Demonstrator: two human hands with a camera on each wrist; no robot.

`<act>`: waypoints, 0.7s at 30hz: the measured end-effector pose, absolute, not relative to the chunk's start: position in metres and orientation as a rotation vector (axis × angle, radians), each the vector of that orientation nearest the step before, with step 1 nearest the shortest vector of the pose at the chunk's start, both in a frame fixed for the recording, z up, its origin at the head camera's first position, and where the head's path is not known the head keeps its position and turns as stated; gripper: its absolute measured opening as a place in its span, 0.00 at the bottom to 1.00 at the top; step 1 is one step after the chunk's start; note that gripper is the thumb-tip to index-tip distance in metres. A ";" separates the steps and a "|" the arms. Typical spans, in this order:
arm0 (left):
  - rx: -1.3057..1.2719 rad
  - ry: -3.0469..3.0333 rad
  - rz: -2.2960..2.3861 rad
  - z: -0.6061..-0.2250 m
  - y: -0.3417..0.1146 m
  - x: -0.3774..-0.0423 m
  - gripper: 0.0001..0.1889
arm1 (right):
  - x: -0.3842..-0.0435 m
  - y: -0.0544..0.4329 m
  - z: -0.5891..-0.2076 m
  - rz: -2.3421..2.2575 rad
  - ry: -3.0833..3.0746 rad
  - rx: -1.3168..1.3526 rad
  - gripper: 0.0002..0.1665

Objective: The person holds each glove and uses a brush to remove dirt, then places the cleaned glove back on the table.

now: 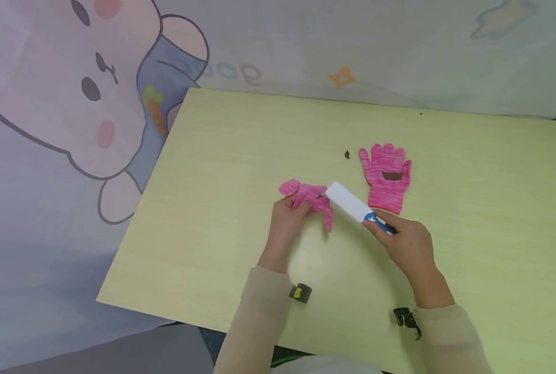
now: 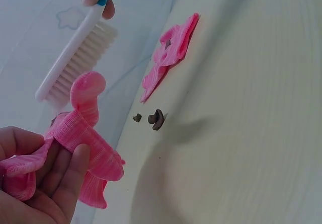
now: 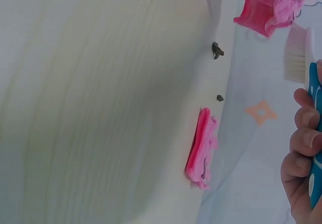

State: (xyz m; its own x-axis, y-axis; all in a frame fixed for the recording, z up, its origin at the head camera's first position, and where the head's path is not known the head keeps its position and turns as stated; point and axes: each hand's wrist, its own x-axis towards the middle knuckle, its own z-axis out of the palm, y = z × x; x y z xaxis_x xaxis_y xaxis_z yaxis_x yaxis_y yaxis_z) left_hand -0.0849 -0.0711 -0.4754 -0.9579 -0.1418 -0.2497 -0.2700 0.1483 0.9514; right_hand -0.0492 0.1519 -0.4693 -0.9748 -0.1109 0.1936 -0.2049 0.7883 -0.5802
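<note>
Fingers (image 2: 70,181) of the left hand (image 1: 287,223) pinch a crumpled pink glove (image 1: 312,193), which bulges beyond their tips on both sides and is raised above the pale tabletop (image 1: 203,208). In the head view one part of it sticks out to the left of the hand and another hangs down on the right. The right hand (image 1: 411,244) has its fingers curled around the blue handle of a brush (image 1: 348,201), its white head slanting away from them toward the held glove. The brush's far end is just beside a dark mark on that glove; whether the bristles touch the fabric I cannot tell. To the right, near the right hand but apart from its fingers, a second glove (image 1: 383,188) lies flat, finger ends pointing away from the person, with a dark patch across its middle. A small dark lump (image 1: 347,155) rests near its left side, and a tinier speck (image 1: 421,113) lies by the far edge.
</note>
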 end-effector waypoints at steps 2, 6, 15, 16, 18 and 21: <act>-0.408 2.305 1.954 -0.475 -0.070 -0.085 0.12 | -0.049 0.153 -0.468 0.962 -2.842 0.222 0.24; -0.395 2.297 1.971 -0.476 -0.068 -0.086 0.10 | -0.049 0.152 -0.466 0.953 -2.869 0.271 0.24; -0.434 2.287 2.001 -0.476 -0.075 -0.088 0.12 | -0.052 0.160 -0.467 0.971 -2.782 0.254 0.22; -0.429 2.278 2.005 -0.476 -0.074 -0.088 0.12 | -0.053 0.158 -0.468 0.963 -2.786 0.295 0.23; -0.408 2.270 2.005 -0.476 -0.073 -0.089 0.12 | -0.054 0.155 -0.469 0.919 -2.779 0.371 0.23; -0.380 2.280 1.990 -0.477 -0.071 -0.089 0.12 | -0.053 0.154 -0.470 0.852 -2.772 0.356 0.23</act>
